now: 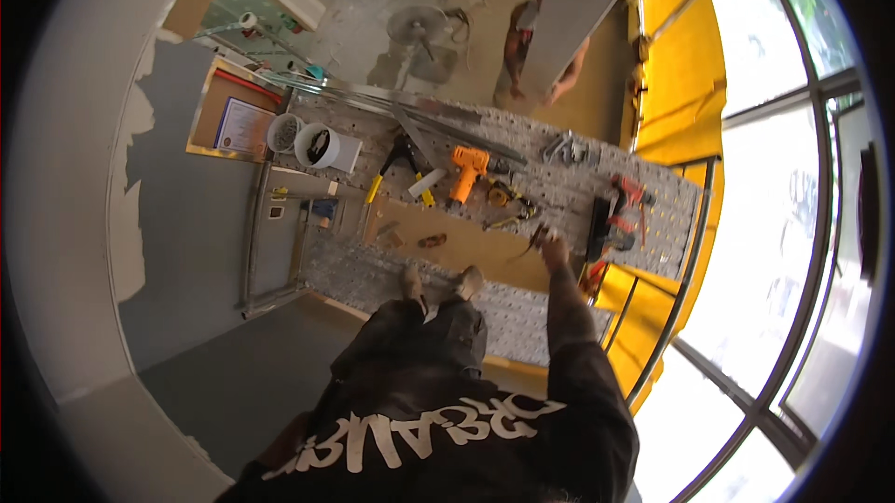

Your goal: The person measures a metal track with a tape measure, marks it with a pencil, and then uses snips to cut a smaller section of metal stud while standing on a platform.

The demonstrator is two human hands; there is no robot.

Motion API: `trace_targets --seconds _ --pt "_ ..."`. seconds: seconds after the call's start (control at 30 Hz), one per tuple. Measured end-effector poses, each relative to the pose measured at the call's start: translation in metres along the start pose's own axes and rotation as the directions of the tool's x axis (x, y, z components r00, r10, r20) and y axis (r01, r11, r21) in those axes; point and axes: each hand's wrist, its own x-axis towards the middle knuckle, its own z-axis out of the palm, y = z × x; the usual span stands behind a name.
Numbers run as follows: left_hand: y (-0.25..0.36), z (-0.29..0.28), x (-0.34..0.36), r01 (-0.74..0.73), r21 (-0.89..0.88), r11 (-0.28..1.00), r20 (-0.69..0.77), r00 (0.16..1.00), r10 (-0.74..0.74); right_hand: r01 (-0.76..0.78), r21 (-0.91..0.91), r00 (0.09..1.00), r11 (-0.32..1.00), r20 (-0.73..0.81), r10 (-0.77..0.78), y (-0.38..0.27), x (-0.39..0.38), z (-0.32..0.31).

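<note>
On a perforated scaffold deck (559, 181) strewn with tools, seen from above: far to the left of the orange drill (465, 173) stand two white buckets (318, 145); just right of the drill lies a yellow tape measure (500, 192). Farther right, past a bare plywood strip (466, 244), the right hand (552, 248) reaches down, fingers apparently closed on a small dark tool (535, 241); its long axis is too small to tell. A red power tool (628, 193) lies right of the hand. The left hand is out of view, so the right is the nearer.
</note>
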Motion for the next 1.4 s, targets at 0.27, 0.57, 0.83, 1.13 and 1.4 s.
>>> trace_targets --seconds 0.27,0.57,0.83,1.13,1.4 --pt "0.150 -0.185 0.129 -0.226 0.079 0.971 -0.559 0.797 0.231 -0.104 0.126 0.940 0.987 -0.313 0.139 0.007 0.100 -0.009" --pt "0.511 -0.392 0.086 -0.559 0.805 0.199 -0.374 -0.217 0.902 -0.381 0.508 0.905 0.772 0.037 0.423 -0.041 0.102 -0.020" --pt "0.525 -0.383 0.168 -0.845 0.478 0.241 -0.401 0.034 0.916 -0.097 -0.405 0.972 0.909 -0.235 -0.001 -0.016 0.130 -0.036" --pt "0.229 -0.136 0.301 -0.220 0.041 0.975 0.115 0.970 0.214 0.125 -0.585 0.815 0.801 -0.400 -0.419 -0.090 0.157 -0.023" --pt "0.166 0.046 0.266 0.052 -0.200 0.978 0.189 0.982 -0.014 0.780 -0.427 0.580 0.457 0.222 -0.784 -0.265 0.234 0.116"
